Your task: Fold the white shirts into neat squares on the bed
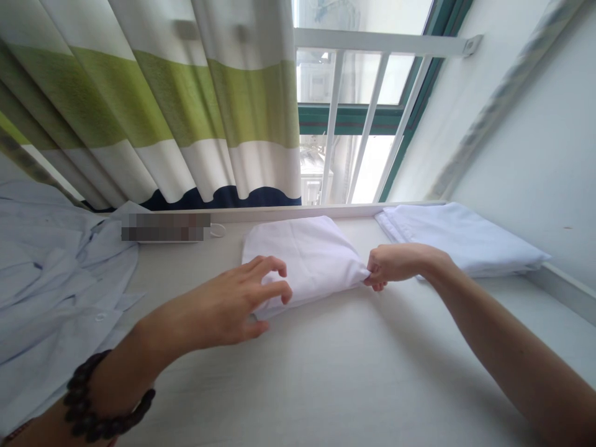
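Note:
A folded white garment [307, 254] lies flat on the pale surface [298, 372], below the window. My right hand [393, 264] pinches its right corner, the fingers pressed together on the cloth. Over its left end hovers my left hand [233, 301], fingers curled and spread apart, with nothing between them. Whether its fingertips touch the cloth I cannot tell. A dark beaded bracelet [88, 397] circles my left wrist.
Loose white garments [56, 285] are heaped at the left. Another folded white stack [460, 239] sits at the right, by the wall [540, 155]. A striped curtain [162, 99] hangs behind, beside white window bars [363, 118]. A blurred-out object [165, 228] lies near the back ledge.

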{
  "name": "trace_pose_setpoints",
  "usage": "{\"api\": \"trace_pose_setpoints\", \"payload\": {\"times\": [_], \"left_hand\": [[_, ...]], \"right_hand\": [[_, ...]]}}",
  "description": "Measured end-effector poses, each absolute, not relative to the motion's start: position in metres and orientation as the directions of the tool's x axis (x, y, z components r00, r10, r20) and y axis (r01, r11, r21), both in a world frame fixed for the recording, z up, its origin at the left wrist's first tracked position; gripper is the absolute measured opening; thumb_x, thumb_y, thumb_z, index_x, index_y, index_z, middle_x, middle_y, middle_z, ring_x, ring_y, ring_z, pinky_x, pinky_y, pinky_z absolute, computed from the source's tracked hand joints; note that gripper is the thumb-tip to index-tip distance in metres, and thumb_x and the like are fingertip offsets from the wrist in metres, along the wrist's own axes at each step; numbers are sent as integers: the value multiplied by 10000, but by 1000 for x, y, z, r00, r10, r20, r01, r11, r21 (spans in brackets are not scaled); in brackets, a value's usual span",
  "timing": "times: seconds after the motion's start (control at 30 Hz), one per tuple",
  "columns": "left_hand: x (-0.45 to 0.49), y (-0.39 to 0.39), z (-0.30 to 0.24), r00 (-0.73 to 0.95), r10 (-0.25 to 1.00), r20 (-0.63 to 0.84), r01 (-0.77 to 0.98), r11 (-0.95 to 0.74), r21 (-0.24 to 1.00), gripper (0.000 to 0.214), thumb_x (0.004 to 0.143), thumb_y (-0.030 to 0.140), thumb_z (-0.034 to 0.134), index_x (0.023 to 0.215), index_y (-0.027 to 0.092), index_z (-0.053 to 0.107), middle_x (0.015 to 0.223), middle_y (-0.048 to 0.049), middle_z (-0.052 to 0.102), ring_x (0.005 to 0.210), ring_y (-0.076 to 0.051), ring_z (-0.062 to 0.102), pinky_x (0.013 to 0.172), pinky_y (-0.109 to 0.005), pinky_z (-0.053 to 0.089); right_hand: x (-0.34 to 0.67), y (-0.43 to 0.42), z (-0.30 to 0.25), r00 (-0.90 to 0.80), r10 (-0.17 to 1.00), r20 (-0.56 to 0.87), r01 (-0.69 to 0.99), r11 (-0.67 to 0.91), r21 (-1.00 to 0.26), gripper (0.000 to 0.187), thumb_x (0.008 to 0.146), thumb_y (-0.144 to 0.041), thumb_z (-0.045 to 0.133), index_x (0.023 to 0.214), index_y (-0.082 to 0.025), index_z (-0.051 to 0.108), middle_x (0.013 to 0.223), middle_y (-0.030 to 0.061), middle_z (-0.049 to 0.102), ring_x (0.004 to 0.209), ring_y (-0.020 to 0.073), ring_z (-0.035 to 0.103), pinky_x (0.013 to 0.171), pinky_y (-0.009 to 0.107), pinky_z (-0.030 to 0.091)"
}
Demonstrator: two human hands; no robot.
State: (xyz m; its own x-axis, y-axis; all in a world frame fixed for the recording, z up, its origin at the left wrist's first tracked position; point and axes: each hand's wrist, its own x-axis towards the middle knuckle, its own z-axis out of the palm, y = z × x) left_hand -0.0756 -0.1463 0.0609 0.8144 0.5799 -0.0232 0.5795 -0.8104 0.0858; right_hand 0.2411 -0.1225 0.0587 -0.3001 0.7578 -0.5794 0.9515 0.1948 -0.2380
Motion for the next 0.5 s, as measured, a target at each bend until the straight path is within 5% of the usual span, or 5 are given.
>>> {"api": "trace_pose_setpoints", "payload": {"times": [0.2,0.5], "left_hand": [[-80,-120,46,840,542,14,542,-840,16,296,772,-23,445,769,196,644,1287,-26,539,1033,-188,573,890,-298,446],[-82,-124,46,801,592,-87,593,-805,-21,119,766,191,695,815,280,758,1261,-21,563,1131,-242,527,1003,-375,391]], "right_hand": [[242,-121,57,-315,742,-592,942,170,-288,271,777,-365,536,720,-185,731,823,37,749,795,210,683,670,268,461],[241,-119,54,-341,732,-590,932,183,-311,258,778,-350,542,722,-176,726,807,43,747,779,205,681,681,270,461]]}}
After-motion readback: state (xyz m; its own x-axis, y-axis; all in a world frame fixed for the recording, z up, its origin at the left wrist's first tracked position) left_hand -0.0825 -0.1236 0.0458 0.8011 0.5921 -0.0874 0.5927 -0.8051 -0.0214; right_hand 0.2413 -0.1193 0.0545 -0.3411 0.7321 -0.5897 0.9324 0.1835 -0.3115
